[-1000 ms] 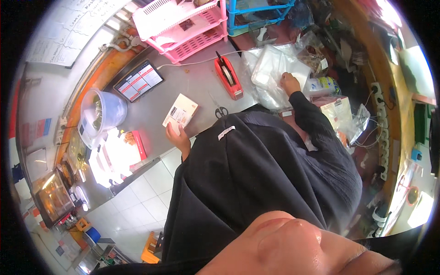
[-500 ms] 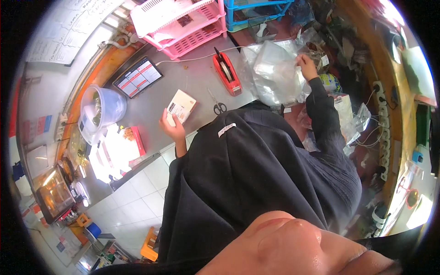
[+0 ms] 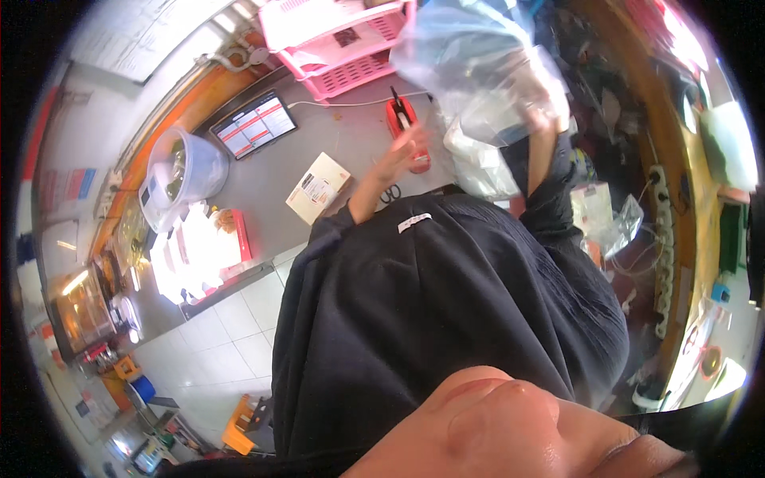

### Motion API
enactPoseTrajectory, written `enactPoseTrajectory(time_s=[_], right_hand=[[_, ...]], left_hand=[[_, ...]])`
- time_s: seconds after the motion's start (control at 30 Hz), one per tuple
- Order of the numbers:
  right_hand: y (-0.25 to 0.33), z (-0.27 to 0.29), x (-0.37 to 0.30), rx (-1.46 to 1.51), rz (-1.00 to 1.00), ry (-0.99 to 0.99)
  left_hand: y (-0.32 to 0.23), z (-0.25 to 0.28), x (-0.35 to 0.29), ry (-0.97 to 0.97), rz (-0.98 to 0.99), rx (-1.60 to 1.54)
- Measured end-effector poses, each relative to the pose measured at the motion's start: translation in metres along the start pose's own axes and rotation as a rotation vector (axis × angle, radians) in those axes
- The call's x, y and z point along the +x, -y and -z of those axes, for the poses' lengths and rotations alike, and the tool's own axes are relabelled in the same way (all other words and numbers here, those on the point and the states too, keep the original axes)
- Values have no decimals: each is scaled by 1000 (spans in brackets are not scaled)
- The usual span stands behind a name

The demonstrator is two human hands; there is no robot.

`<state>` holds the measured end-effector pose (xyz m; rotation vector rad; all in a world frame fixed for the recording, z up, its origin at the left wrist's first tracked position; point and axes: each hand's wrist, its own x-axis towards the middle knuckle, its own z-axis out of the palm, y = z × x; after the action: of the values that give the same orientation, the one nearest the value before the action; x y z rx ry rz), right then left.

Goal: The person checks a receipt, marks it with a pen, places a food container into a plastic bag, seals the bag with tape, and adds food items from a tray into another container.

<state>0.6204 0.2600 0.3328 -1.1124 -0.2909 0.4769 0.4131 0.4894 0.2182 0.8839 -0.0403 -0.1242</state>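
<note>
My right hand [image 3: 545, 113] grips a clear plastic bag [image 3: 466, 68], raised and spread over the far right of the counter; motion blurs both. Below it lies a white pile of plastic bags [image 3: 480, 163]. My left hand [image 3: 398, 158] is empty, its blurred fingers stretched out in front of the red tape dispenser [image 3: 420, 162] and partly covering it. To the left of that wrist, a small white box [image 3: 317, 190] with a label lies flat on the counter, apart from the hand. Scissors [image 3: 390, 193] lie partly hidden behind my left forearm.
A tablet [image 3: 253, 126] with a cable stands at the back left, near a clear plastic tub [image 3: 185, 171]. Pink stacked baskets [image 3: 343, 48] stand at the back. A red box [image 3: 231, 239] sits at the left counter edge. A power strip [image 3: 661, 247] runs along the right.
My left hand has let go of the white box and moved right toward the tape dispenser. My right hand has lifted a clear plastic bag off the pile.
</note>
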Motion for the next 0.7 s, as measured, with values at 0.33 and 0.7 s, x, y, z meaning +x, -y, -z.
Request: enactPoseTrajectory(time_s=[0.33, 0.7], right_hand=[[-65, 40, 19, -16, -208, 3], [-18, -160, 47, -1029, 600, -172]], left_hand=[[-34, 7, -8, 27, -324, -334], [-135, 50, -98, -619, -564, -185]])
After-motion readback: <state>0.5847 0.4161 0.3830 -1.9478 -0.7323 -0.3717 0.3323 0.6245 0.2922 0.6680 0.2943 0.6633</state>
